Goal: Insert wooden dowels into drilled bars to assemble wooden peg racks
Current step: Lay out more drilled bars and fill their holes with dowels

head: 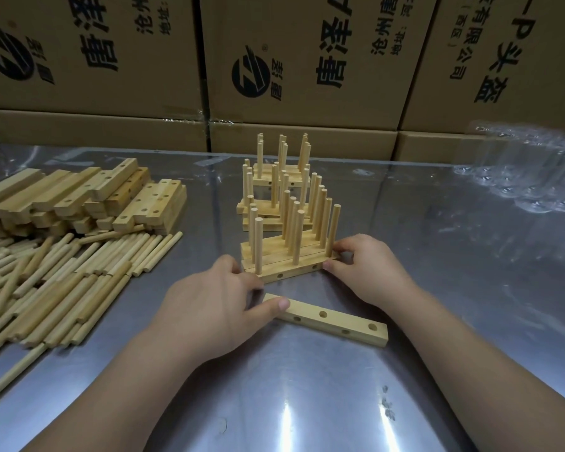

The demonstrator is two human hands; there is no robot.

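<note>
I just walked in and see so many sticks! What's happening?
A person is building pale wooden peg racks. The right hand pinches one end of the nearest three-peg rack; the left hand is at its other end, thumb on a bare drilled wooden bar. Finished racks stand behind; loose round dowels lie left.

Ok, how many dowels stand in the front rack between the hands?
3 in the front rack: left dowel, middle dowel, right dowel beside the right hand. Other racks crowd behind.
</note>
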